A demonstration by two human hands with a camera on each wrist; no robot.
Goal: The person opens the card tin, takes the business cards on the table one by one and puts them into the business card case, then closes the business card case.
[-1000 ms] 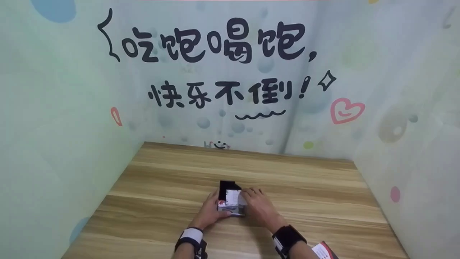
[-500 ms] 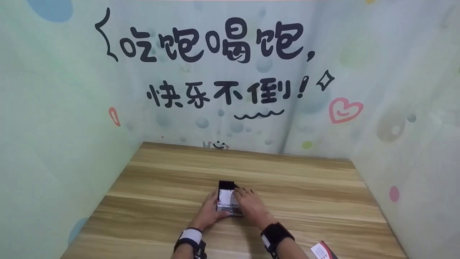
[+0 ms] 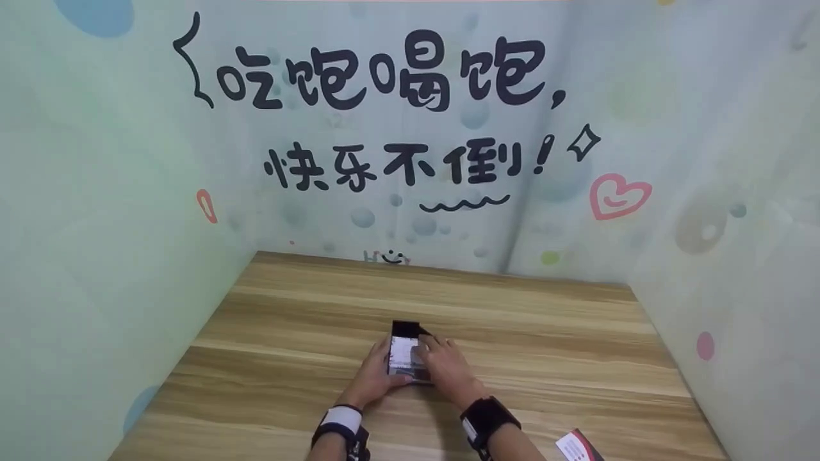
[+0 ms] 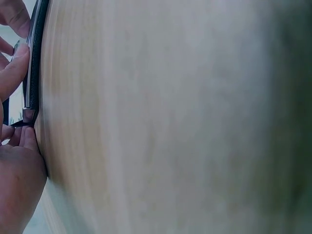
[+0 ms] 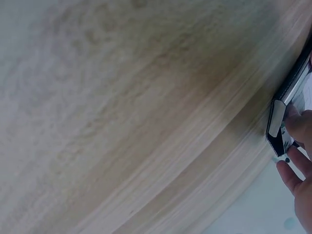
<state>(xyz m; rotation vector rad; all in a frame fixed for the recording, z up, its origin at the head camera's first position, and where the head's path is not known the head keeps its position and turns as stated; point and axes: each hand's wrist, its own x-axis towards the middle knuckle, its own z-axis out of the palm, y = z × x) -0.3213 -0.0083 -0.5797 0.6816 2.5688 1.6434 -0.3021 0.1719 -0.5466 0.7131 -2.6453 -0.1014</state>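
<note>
A small black card case (image 3: pixel 405 328) lies on the wooden table with its dark flap at the far side. A white card (image 3: pixel 402 351) with a patterned edge lies over its silvery inside. My left hand (image 3: pixel 368 379) holds the case along its left side, thumb on the near edge. From the right, my right hand (image 3: pixel 451 371) holds the white card with its fingertips, covering the card's right part. In the left wrist view, the case (image 4: pixel 35 68) is seen edge-on. Fingers also bear on the case (image 5: pixel 278 119) in the right wrist view.
A red, white and dark card (image 3: pixel 578 445) lies at the table's front right. The wooden table (image 3: pixel 307 307) is bounded by printed walls (image 3: pixel 410 224) at the back and both sides. Each wrist wears a strap (image 3: pixel 490 419).
My right hand has shifted left with the white card, which now sits squarely over the case instead of sticking out to the right. My left hand has stayed put.
</note>
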